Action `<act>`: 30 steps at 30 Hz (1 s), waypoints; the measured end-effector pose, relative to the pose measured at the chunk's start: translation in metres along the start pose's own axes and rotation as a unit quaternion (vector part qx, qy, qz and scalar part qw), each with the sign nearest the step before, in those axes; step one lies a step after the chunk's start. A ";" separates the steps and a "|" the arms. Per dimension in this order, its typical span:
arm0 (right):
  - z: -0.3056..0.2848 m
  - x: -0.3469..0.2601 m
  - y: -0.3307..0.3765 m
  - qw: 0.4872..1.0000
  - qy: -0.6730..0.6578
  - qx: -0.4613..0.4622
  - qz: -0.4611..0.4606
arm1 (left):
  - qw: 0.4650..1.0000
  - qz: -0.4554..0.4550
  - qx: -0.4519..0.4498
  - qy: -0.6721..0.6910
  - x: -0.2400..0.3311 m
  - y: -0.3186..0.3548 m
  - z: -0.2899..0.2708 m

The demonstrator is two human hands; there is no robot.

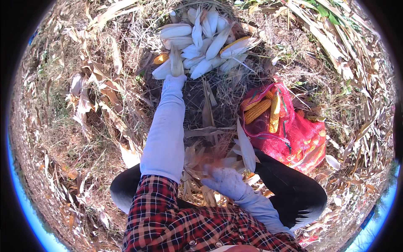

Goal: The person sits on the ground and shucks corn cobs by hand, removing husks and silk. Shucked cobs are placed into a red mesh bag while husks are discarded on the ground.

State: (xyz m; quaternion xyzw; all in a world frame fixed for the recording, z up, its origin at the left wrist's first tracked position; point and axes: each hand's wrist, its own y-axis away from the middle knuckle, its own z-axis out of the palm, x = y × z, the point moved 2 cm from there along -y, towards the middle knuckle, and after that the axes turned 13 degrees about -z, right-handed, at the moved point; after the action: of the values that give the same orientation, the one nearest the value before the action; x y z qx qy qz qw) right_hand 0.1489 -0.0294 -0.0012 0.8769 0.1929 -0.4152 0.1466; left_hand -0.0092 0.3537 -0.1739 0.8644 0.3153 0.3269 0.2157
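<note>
Your left hand [174, 80], gloved, reaches the near edge of the pile of unhusked cobs [201, 40] and closes on one cob [176, 63]; tugged carelessly, neighbouring cobs may roll into the dry stalks. Your right hand [224, 181], loosely curled, rests on loose husks [241, 153] between your knees. The red mesh sack [294, 134] of husked yellow cobs lies open on the right.

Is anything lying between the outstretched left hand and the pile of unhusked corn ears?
Nothing visible does. The left hand already reaches the near edge of the pile of unhusked corn ears and grips one husked-over ear. The right hand rests low among loose husks, apart from the pile.
</note>
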 end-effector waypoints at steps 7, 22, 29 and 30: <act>0.009 0.007 -0.006 0.969 -0.197 0.127 0.082 | 0.739 0.001 -0.421 0.525 -0.049 0.094 -0.024; -0.041 -0.038 0.002 0.631 -0.697 0.337 0.048 | 0.905 0.194 -0.378 -0.005 -0.091 0.356 -0.118; -0.024 -0.051 -0.005 0.821 -0.459 0.318 0.117 | 0.943 0.234 -0.211 0.103 -0.086 0.353 -0.138; -0.007 -0.027 -0.006 0.841 -0.408 0.338 0.105 | 0.939 0.239 -0.213 0.123 -0.080 0.359 -0.134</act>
State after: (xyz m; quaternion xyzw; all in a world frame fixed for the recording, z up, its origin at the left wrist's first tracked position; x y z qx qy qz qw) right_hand 0.1359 -0.0271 0.0236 0.6382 -0.1303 -0.7570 -0.0506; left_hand -0.0050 0.0669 0.0932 0.8008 0.0467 0.5325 0.2700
